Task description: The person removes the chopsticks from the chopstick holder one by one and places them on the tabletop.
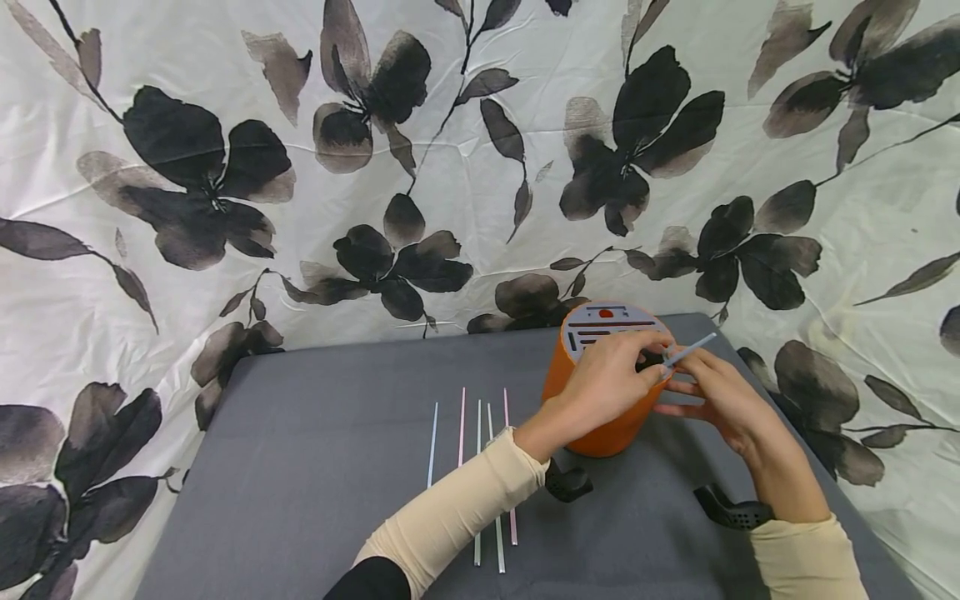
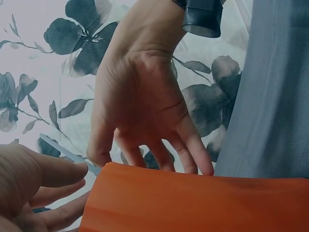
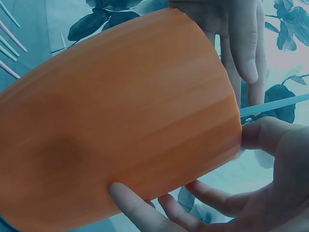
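Observation:
Over the rim of an orange container (image 1: 600,421) with a grey slotted top (image 1: 581,329), both hands meet at the right side. My left hand (image 1: 618,362) reaches across the top, thumb and fingers close to a pale blue strip (image 1: 693,350); its exact grip is hidden. A small dark object (image 1: 649,360) shows between its fingers, too covered to identify. My right hand (image 1: 723,392) appears to pinch the strip near the rim, its other fingers spread by the container's side. In the right wrist view the strip (image 3: 277,104) juts out past the rim, next to my right thumb.
Several thin pale sticks, such as a blue one (image 1: 432,446) and a pink one (image 1: 461,425), lie side by side on the grey table (image 1: 322,467), left of the container. A floral cloth (image 1: 480,200) hangs behind the table.

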Available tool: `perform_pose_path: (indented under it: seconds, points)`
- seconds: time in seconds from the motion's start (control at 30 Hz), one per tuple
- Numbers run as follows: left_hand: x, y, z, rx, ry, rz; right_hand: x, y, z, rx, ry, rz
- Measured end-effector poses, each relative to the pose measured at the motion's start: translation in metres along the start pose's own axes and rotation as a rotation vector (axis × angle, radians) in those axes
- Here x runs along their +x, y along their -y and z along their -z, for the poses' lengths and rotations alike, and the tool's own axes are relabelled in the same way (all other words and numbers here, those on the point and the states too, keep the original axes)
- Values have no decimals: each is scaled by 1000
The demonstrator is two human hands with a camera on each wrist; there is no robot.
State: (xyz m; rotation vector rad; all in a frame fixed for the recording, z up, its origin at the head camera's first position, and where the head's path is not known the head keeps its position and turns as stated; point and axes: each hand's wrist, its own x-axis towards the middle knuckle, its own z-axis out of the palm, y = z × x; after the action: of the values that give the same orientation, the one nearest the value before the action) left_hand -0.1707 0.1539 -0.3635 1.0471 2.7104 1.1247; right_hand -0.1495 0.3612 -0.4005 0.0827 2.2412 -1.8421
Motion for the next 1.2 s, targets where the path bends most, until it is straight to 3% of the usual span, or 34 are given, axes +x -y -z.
perform_pose_path:
  seconds: [0.93,1.2]
  points:
    - [10,0,-14,62,-95,-52,1,-1,1,11,4,-24]
    - [9,4,-5,-33,-103,-92,-1,-3,0,40,-7,-20]
